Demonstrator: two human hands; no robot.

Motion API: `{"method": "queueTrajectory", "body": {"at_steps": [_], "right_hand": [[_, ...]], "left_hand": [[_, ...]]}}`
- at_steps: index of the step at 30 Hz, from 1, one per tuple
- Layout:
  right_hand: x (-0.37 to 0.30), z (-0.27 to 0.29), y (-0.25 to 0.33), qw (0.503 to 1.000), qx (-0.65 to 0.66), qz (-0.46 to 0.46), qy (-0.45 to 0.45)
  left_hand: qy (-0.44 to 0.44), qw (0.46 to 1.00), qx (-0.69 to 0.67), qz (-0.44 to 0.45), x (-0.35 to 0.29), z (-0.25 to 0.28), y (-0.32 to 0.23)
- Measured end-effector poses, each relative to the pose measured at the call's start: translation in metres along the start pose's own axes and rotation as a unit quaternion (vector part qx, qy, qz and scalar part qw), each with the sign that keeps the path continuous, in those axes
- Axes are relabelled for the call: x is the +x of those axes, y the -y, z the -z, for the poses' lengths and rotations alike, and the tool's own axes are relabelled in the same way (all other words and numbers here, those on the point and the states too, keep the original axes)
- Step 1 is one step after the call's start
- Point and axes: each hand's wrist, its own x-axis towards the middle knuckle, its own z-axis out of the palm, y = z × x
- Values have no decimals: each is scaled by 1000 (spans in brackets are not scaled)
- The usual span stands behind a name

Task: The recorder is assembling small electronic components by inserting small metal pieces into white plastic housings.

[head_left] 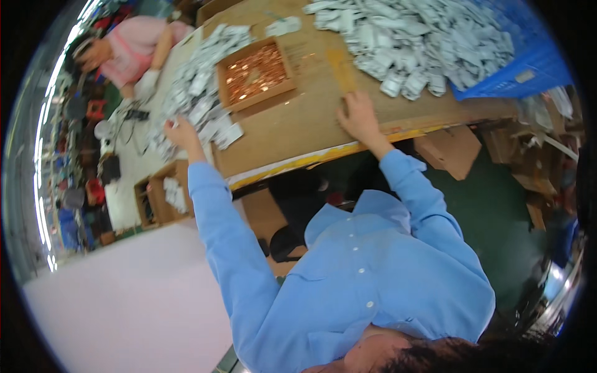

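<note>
My left hand is over the near edge of a long pile of small white-grey packets on the left of the table. Its fingers are pinched together with a bit of white between them, too small to make out. A shallow cardboard box of small copper-coloured pieces stands just to the right of that pile. My right hand rests on the brown tabletop near the front edge, fingers stretched out and loosely bent. Its fingertips lie by a yellowish strip on the table.
A large heap of similar packets spills from a blue crate at the far right. A co-worker in pink, wearing a white glove, sits at the far left. Cardboard boxes stand left of my arm; an open carton sits below the table.
</note>
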Motion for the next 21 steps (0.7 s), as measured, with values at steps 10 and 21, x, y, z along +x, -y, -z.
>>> {"method": "queueTrajectory", "body": {"at_steps": [10, 21], "right_hand": [[7, 8, 2, 994, 83, -31, -61], [67, 77, -85, 965, -255, -16, 54]], "left_hand": [[204, 941, -257, 78, -234, 23, -88], [234, 932, -261, 94, -270, 21, -94]]}}
